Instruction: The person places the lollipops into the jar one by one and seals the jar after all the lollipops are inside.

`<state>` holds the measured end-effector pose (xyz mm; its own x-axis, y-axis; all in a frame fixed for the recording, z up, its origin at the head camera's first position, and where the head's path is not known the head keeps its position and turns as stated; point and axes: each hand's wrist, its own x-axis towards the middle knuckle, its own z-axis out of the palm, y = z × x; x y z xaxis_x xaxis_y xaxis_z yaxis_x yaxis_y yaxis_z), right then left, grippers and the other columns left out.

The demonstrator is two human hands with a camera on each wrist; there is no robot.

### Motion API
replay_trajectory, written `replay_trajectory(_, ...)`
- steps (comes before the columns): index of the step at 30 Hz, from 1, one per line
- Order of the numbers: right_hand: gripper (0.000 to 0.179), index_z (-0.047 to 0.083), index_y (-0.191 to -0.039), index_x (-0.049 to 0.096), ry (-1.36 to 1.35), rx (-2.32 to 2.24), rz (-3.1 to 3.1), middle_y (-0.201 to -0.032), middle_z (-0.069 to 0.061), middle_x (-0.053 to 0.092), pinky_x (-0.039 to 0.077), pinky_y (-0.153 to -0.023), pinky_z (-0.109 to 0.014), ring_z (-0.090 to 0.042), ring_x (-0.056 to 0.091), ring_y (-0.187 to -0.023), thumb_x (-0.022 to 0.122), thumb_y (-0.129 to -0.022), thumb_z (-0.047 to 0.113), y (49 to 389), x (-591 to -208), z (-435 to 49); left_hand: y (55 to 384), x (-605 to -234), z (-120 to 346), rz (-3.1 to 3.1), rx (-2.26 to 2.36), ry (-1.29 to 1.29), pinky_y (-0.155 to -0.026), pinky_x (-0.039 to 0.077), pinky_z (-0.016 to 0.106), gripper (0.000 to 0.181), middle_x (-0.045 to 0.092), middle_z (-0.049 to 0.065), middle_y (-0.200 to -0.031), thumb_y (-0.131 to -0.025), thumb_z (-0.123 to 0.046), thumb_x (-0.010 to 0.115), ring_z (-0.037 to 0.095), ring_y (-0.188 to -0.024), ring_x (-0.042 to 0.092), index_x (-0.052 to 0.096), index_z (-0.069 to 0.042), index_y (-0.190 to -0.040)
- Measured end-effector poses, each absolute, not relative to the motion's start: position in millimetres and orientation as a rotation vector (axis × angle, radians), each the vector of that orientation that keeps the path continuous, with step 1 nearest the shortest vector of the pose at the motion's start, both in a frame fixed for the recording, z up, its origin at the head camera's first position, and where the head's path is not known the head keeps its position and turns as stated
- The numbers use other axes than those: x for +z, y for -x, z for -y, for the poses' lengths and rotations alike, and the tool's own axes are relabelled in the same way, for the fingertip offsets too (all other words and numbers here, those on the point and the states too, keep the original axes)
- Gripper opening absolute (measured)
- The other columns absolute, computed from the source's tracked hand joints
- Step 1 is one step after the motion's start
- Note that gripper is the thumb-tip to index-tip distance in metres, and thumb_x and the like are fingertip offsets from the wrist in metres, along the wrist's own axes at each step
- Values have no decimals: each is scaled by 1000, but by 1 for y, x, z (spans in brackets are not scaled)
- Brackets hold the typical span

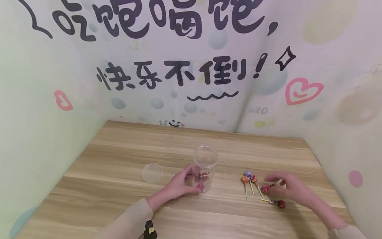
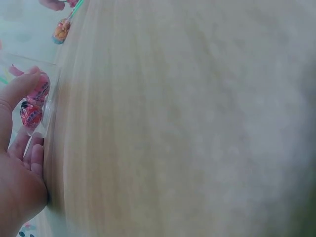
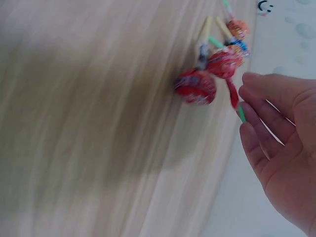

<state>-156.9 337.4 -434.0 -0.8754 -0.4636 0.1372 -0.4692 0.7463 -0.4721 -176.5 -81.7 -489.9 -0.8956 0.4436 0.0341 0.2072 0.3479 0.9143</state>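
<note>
My left hand [image 1: 179, 184] is curled round the lower part of a clear plastic jar [image 1: 206, 159], which stands upright and uncapped on the table. Inside it lie a few wrapped lollipops [image 2: 31, 114], seen through the wall. On the right, my right hand [image 1: 293, 189] hovers by a red-wrapped lollipop [image 3: 223, 63], its thumb and fingers apart around the green stick without closing on it. A second dark red lollipop [image 1: 281, 204] lies just below that hand. Several more lollipops, among them an orange one [image 1: 245, 179] and a blue one [image 1: 247, 173], lie bunched to its left.
A round clear lid [image 1: 152, 173] lies flat on the wooden table [image 1: 119, 149], left of the jar. Printed walls [image 1: 176, 109] enclose the table's back and both sides.
</note>
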Motion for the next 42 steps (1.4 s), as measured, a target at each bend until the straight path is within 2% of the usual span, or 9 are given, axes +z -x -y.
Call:
replay_trajectory(5, 23, 19, -100, 74, -816, 704, 2910, -97, 4, 76, 50, -65, -20, 2, 63, -88, 80, -78, 14, 157, -439, -344, 175, -490, 83, -2389, 1578, -584, -111, 38, 58, 74, 60, 8, -134, -73, -21, 87, 31, -126, 56, 50, -15, -137)
replay_trajectory(12, 24, 27, -94, 75, -855, 654, 2824, -90, 14, 74, 47, -62, -18, 4, 62, -82, 83, -75, 16, 157, -447, -349, 176, -491, 83, -2397, 1572, -578, -112, 38, 58, 77, 60, 8, -135, -73, -22, 87, 30, -126, 56, 49, -16, -139)
replay_trajectory(16, 26, 28, -92, 75, -869, 642, 2788, -88, 15, 74, 47, -61, -19, 4, 62, -80, 84, -73, 13, 158, -448, -348, 176, -490, 83, -2398, 1572, -561, -113, 36, 59, 80, 59, 8, -137, -73, -21, 87, 31, -127, 55, 47, -17, -142)
replay_trajectory(20, 25, 27, -89, 75, -855, 628, 2801, -86, 15, 73, 53, -64, -20, 7, 61, -79, 84, -72, 11, 159, -449, -347, 176, -489, 83, -2402, 1573, -556, -114, 36, 59, 82, 58, 9, -139, -73, -21, 87, 31, -128, 55, 45, -15, -144)
replay_trajectory(23, 22, 25, -89, 75, -839, 637, 2851, -85, 13, 74, 55, -66, -22, 9, 60, -78, 83, -74, 11, 160, -450, -348, 176, -488, 83, -2403, 1569, -556, -114, 35, 58, 83, 59, 8, -138, -73, -22, 87, 30, -128, 55, 45, -16, -144)
replay_trajectory(33, 23, 23, -90, 75, -830, 632, 2877, -86, 11, 74, 55, -66, -21, 10, 59, -76, 82, -73, 8, 158, -454, -352, 176, -489, 81, -2390, 1588, -558, -113, 35, 59, 74, 61, 7, -135, -72, -21, 88, 30, -126, 57, 51, -18, -136)
replay_trajectory(42, 22, 22, -90, 75, -838, 661, 2910, -83, 12, 73, 53, -64, -20, 10, 57, -74, 81, -74, 8, 159, -454, -353, 176, -491, 81, -2404, 1569, -569, -112, 39, 55, 81, 59, 10, -136, -73, -22, 87, 31, -126, 56, 46, -17, -143)
